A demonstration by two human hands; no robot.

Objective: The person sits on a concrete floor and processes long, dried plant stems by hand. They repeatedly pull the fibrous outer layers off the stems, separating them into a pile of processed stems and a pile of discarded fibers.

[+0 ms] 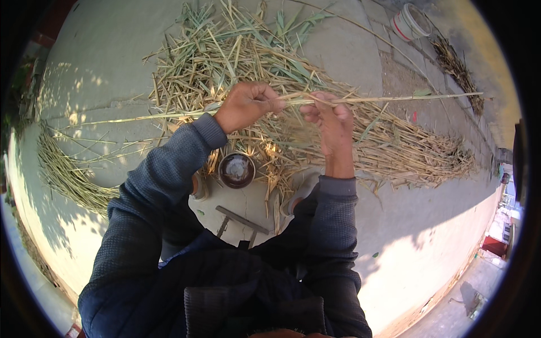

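A long, thin dry stalk (406, 98) runs almost level across the view, through both my hands. My left hand (248, 106) is closed, pinching it with thumb and forefinger. Just to the right, my right hand (331, 119) pinches the same stalk, its other fingers curled. Strips of dry leaf show between the two hands and partly cover the stalk. Below them spreads a large heap of straw-coloured and green stalks and leaves (220, 62). A dark brown round bowl (236, 170) with something pale inside stands under my left forearm.
Thin bare stalks (70, 174) lie bundled on the ground at left. A T-shaped metal piece (242, 218) sits between my legs. At the upper right are a white bucket (411, 22) with a red band and a dark dry bundle (457, 70). My shoes flank the bowl.
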